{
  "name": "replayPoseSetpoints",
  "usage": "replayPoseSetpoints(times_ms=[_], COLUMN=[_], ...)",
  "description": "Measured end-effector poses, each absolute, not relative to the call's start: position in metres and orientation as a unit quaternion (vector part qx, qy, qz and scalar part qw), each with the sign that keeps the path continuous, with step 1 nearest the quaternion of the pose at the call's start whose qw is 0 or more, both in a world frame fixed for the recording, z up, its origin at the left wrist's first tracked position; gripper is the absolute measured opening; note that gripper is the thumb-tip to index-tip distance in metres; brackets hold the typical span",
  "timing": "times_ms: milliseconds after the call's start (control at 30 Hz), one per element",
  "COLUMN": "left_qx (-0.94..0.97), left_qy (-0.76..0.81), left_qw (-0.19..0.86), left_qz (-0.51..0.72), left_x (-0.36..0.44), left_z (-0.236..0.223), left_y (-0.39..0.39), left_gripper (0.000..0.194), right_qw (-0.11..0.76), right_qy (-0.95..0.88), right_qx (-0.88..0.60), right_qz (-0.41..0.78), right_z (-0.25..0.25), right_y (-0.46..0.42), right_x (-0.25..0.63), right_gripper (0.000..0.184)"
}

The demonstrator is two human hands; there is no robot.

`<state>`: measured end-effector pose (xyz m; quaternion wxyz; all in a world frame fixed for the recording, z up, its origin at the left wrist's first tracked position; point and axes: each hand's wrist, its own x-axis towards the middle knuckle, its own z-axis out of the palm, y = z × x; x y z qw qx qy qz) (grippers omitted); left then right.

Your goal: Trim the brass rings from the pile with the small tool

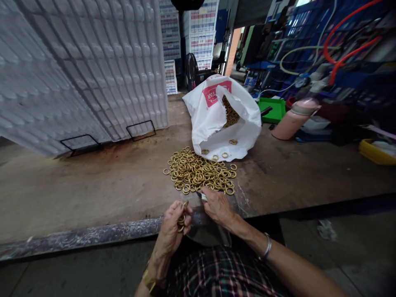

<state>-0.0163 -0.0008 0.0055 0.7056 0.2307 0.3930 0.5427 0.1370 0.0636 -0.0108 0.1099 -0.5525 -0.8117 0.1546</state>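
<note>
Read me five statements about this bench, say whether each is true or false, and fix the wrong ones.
1. The left hand holds several rings. True.
2. The right hand is empty. False: it holds a small dark-tipped object.
3. The loose pile of rings lies at the near side of the white sack. True.
4. The pink bottle is left of the sack in the picture. False: it is to the right.
5. A silver bracelet is on the right wrist. True.
</note>
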Motion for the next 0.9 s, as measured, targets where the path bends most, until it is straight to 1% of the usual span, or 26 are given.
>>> replayPoseSetpoints(times_ms=[100, 300, 400, 433, 533, 667, 800, 900], left_qx=[0.21, 0.177, 0.15, 0.143, 0.123, 0.099, 0.151, 0.206], left_qy=[0.39, 0.38, 0.374, 0.369, 0.361, 0.371, 0.374, 0.407], left_qw=[0.707, 0.719, 0.735, 0.74, 0.741, 0.737, 0.733, 0.704], left_qz=[0.552, 0.555, 0.545, 0.544, 0.553, 0.557, 0.547, 0.545], left_x=[-0.017, -0.018, -0.02, -0.021, -0.022, -0.022, -0.019, -0.015], left_z=[0.0, 0.0, 0.002, 0.003, 0.004, 0.002, 0.002, 0.003], left_y=[0.001, 0.003, 0.004, 0.004, 0.004, 0.006, 0.011, 0.015], left_gripper=[0.022, 0.019, 0.027, 0.027, 0.021, 0.021, 0.023, 0.026], right_qw=[0.141, 0.084, 0.078, 0.081, 0.1, 0.131, 0.167, 0.198], right_qy=[-0.794, -0.801, -0.799, -0.798, -0.798, -0.798, -0.791, -0.783], right_qx=[-0.572, -0.58, -0.585, -0.585, -0.581, -0.57, -0.565, -0.557], right_qz=[0.147, 0.119, 0.119, 0.121, 0.128, 0.149, 0.166, 0.193], right_z=[-0.012, -0.007, -0.004, -0.004, -0.003, -0.003, -0.006, -0.006], right_y=[0.067, 0.071, 0.071, 0.071, 0.071, 0.069, 0.07, 0.071], right_x=[0.138, 0.133, 0.133, 0.133, 0.135, 0.137, 0.139, 0.139], right_gripper=[0.023, 0.023, 0.021, 0.02, 0.019, 0.018, 0.015, 0.012])
